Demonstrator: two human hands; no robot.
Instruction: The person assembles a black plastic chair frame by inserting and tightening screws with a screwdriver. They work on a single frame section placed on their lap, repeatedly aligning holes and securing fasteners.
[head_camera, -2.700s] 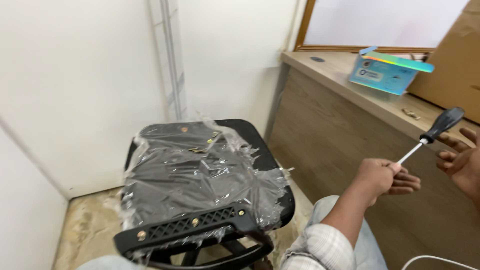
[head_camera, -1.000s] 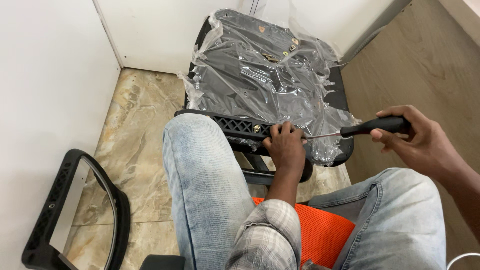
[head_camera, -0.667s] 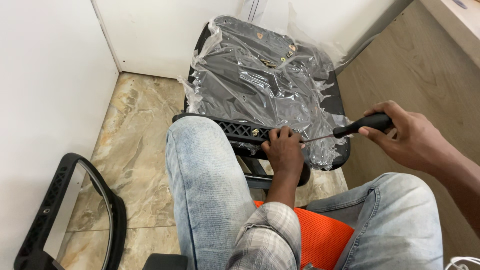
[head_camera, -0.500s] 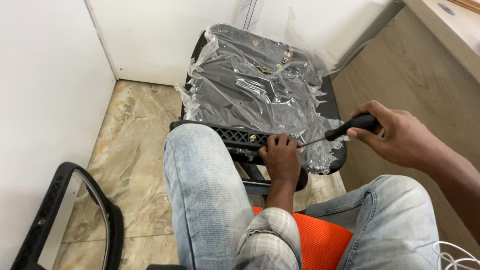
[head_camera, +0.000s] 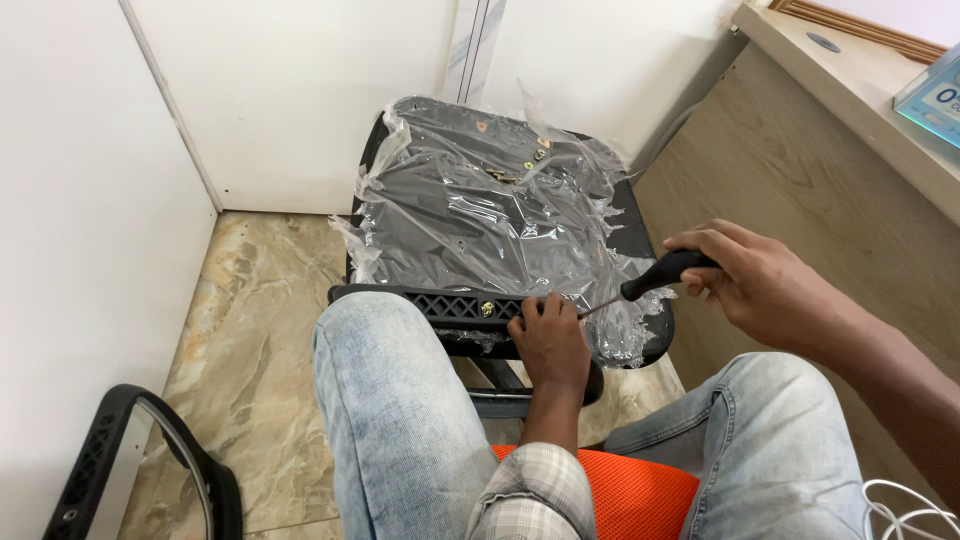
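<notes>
While gripped, black-handled screwdriver (head_camera: 640, 288) slanting toward plastic-wrapped black chair seat (head_camera: 490, 220).

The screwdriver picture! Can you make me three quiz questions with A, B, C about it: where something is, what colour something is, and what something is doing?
1. Where is the wooden desk?
A. To the right of the chair part
B. On the floor tiles at the left
C. Under the person's knee

2. What colour is the screwdriver handle?
A. Red
B. Black
C. Yellow

3. What state is the chair part in?
A. Bare
B. Covered by a cloth
C. Wrapped in clear plastic

Answers:
1 A, the desk's side panel rises along the right edge.
2 B, the right hand grips a black handle, while the left hand steadies the tip end.
3 C, shiny crinkled film covers the dark seat.
</notes>
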